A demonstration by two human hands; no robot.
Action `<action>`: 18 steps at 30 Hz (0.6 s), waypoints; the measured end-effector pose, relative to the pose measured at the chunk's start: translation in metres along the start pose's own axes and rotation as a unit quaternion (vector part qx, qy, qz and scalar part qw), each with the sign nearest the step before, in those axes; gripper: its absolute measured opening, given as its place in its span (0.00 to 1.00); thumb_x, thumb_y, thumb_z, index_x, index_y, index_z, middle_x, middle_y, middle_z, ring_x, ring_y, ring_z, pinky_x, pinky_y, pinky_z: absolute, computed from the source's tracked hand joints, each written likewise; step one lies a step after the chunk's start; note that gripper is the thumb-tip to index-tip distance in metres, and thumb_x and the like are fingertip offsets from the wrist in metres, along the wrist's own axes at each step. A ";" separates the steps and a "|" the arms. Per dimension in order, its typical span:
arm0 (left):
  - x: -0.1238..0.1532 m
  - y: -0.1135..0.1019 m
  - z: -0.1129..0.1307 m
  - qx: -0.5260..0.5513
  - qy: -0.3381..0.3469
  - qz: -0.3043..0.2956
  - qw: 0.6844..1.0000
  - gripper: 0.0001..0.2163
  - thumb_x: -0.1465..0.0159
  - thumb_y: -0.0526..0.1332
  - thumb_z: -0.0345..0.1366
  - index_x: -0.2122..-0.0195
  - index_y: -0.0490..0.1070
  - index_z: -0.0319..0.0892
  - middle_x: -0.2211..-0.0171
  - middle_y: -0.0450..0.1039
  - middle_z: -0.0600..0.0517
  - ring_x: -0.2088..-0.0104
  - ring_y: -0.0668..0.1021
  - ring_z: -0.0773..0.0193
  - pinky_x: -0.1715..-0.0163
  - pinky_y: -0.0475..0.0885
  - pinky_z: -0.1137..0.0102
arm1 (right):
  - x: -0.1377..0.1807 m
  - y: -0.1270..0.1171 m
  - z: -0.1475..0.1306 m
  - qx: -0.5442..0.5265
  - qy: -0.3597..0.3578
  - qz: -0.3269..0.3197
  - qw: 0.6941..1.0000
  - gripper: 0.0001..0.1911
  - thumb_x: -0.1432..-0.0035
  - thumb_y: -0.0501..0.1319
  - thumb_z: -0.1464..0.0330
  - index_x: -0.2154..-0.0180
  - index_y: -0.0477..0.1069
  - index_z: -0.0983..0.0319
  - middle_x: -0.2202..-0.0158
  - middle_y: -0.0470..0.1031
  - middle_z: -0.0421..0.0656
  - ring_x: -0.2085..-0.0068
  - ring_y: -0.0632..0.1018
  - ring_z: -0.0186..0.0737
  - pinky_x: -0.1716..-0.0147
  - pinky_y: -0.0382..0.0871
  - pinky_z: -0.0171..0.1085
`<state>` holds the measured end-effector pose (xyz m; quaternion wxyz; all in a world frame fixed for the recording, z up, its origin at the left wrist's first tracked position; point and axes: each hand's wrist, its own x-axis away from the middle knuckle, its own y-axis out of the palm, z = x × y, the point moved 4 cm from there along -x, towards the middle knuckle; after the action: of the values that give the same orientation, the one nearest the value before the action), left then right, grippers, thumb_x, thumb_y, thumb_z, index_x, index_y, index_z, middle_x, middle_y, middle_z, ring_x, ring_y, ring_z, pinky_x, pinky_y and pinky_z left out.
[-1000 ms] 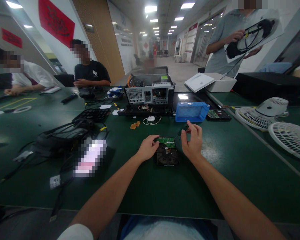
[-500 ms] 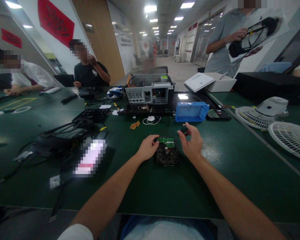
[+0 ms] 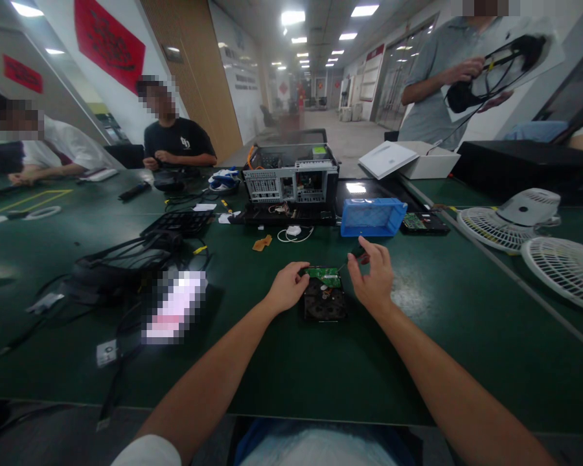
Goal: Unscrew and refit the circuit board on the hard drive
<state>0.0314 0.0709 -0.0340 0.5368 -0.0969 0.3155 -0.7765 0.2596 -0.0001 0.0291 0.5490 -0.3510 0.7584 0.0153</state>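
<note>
A black hard drive (image 3: 324, 300) with a green circuit board (image 3: 324, 274) on its far end lies on the green table (image 3: 291, 362) in front of me. My left hand (image 3: 285, 287) grips the drive's left far corner, fingers curled on it. My right hand (image 3: 375, 275) is closed on a small black-handled screwdriver (image 3: 357, 251), whose thin shaft slants down to the circuit board's right corner.
Beyond the drive stand a blue bin (image 3: 372, 217), an open computer case (image 3: 291, 173), a keyboard (image 3: 179, 222) and tangled cables (image 3: 121, 259). Two white fans (image 3: 529, 220) lie at right. People sit at far left; a standing person (image 3: 447, 77) holds cables at right.
My right hand has shifted slightly left and turned the screwdriver between its fingers. My left hand and the drive have not moved. The seated person lowered a hand from the face.
</note>
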 end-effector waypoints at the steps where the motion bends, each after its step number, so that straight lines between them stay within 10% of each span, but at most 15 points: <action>1: 0.000 0.000 0.000 -0.001 0.002 0.002 1.000 0.18 0.31 0.60 0.36 0.41 0.73 0.44 0.52 0.75 0.48 0.67 0.77 0.66 0.66 0.74 0.68 | 0.000 0.000 0.000 0.000 0.004 -0.001 1.000 0.24 0.32 0.62 0.63 0.37 0.67 0.57 0.53 0.71 0.48 0.62 0.76 0.44 0.58 0.78 0.48; 11: 0.002 -0.003 0.006 -0.007 -0.006 -0.001 1.000 0.18 0.31 0.60 0.35 0.41 0.73 0.44 0.54 0.76 0.48 0.68 0.76 0.66 0.67 0.73 0.69 | 0.002 0.004 0.001 -0.051 -0.004 -0.023 0.998 0.29 0.33 0.59 0.69 0.33 0.59 0.57 0.42 0.70 0.52 0.45 0.76 0.51 0.49 0.77 0.51; 18: 0.002 -0.004 0.006 -0.003 -0.010 0.001 1.000 0.17 0.30 0.60 0.36 0.41 0.73 0.42 0.55 0.76 0.47 0.69 0.77 0.66 0.67 0.74 0.70 | 0.004 0.004 0.004 -0.002 0.019 -0.015 1.000 0.26 0.33 0.62 0.64 0.35 0.63 0.57 0.49 0.70 0.50 0.57 0.76 0.45 0.54 0.79 0.49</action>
<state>0.0307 0.0673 -0.0273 0.5405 -0.1060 0.3120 -0.7741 0.2601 0.0023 0.0233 0.5342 -0.3632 0.7634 0.0017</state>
